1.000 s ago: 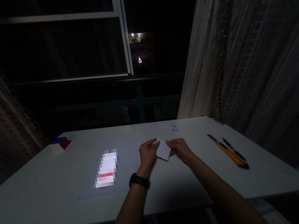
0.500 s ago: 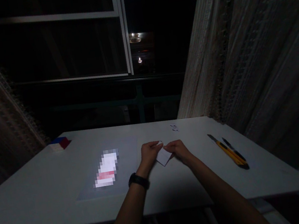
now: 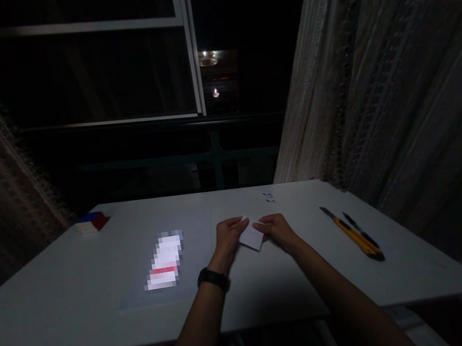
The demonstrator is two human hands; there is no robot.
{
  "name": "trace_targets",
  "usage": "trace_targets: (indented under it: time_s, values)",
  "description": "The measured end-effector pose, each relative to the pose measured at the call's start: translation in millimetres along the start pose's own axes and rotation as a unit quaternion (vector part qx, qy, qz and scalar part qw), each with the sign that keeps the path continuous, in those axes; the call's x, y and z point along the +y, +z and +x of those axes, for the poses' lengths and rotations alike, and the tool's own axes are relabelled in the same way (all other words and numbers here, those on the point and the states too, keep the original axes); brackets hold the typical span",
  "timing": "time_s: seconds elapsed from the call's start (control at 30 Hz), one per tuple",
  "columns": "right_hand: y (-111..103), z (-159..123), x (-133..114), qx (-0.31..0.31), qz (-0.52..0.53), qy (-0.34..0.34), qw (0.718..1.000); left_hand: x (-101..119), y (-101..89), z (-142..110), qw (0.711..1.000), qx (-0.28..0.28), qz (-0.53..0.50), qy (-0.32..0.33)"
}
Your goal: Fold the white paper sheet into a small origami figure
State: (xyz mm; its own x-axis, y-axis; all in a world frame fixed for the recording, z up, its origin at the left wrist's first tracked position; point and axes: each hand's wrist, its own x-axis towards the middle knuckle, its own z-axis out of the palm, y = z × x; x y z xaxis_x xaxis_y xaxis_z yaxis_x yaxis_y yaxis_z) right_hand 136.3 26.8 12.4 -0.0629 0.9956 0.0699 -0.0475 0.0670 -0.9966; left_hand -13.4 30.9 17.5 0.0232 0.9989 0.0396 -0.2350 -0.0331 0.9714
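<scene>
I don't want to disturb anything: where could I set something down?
On the white table, front left is bare between the red, white and blue cube, pale flat sheet and front edge; also between the right hand and yellow-and-black utility knife. Crowded: the centre, where right and left hand hold folded white paper, and the sheet, bearing a bright blurred rectangle.

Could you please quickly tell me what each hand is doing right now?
Left hand: closed, pinching the white paper by its left side.
Right hand: closed, pinching the same paper by its right side.
</scene>
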Motion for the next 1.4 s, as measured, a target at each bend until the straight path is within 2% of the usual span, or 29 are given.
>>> trace_targets:
  time_s: [0.1, 0.3, 0.37, 0.43, 0.53, 0.73, 0.87, 1.0, 1.17, 1.27, 1.4]
  values:
    - [-3.2, 2.8, 0.7, 0.032, 0.012, -0.017, 0.999, 0.7, 0.0, -1.1, 1.0, -0.01, 0.008, 0.004]
    - [-2.1, 4.1, 0.0, 0.023, 0.023, -0.019, 0.999, 2.0, 0.3, -1.7, 0.999, 0.035, 0.028, 0.018]
    - [-2.3, 3.8, -0.8, 0.031, 0.026, -0.014, 0.999, 2.0, 0.4, -1.8, 1.0, 0.022, 0.019, 0.009]
    - [-3.1, 3.4, -1.0, 0.03, 0.027, -0.012, 0.999, 1.9, 0.6, -2.2, 1.0, -0.013, 0.002, -0.005]
    - [-3.8, 2.6, -0.5, 0.011, 0.02, -0.016, 1.0, 0.8, 0.5, -2.3, 0.999, -0.039, -0.001, -0.018]
    - [-3.6, -0.3, -0.9, -0.05, 0.043, -0.032, 0.997, -1.4, -1.5, 0.5, 0.999, 0.031, -0.019, 0.01]
    - [-5.9, 1.3, 1.2, -0.09, 0.031, -0.066, 0.993, -0.4, -3.1, 1.9, 0.999, 0.028, -0.044, 0.012]
    - [-6.7, 3.2, 3.1, -0.056, 0.006, -0.074, 0.996, -1.1, -3.0, 2.7, 0.999, 0.018, -0.035, 0.014]
    - [-5.1, 3.1, 1.5, -0.034, 0.035, -0.045, 0.998, -0.6, -0.2, 1.9, 0.999, 0.016, -0.022, 0.033]
    - [-4.4, 3.1, -0.9, -0.013, 0.045, -0.03, 0.998, -1.0, 1.9, 1.5, 0.999, -0.021, -0.047, 0.016]
    - [-3.4, 1.7, -6.0, 0.034, 0.009, -0.048, 0.998, -8.1, 1.5, 4.7, 1.0, -0.015, -0.021, 0.007]
